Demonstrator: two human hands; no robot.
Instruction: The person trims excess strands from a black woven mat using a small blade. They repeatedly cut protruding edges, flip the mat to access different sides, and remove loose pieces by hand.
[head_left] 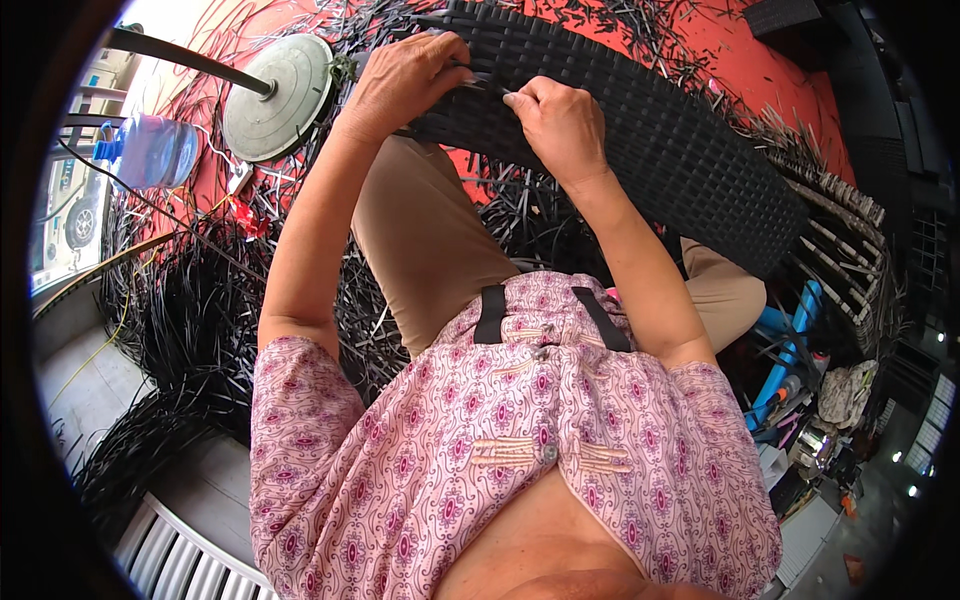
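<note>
A long panel woven from flat black strips (690, 160) slants across my lap, its left end under my hands. My left hand (405, 85) is closed over that end, thumb and fingers pinched on a black strip. Facing it, my right hand (562, 130) is closed too, pinching a dark strip between thumb and forefinger at the weave. The short gap between the hands shows loose strip ends (485, 80). My fingers partly hide what they grip.
Heaps of loose black strips (200, 320) lie at left. A round pale base with a pole (280, 100) and a clear water jug (160, 150) stand at far left. Blue pipes (790, 350) and tools (810, 450) lie at right. The floor covering (640, 30) is red.
</note>
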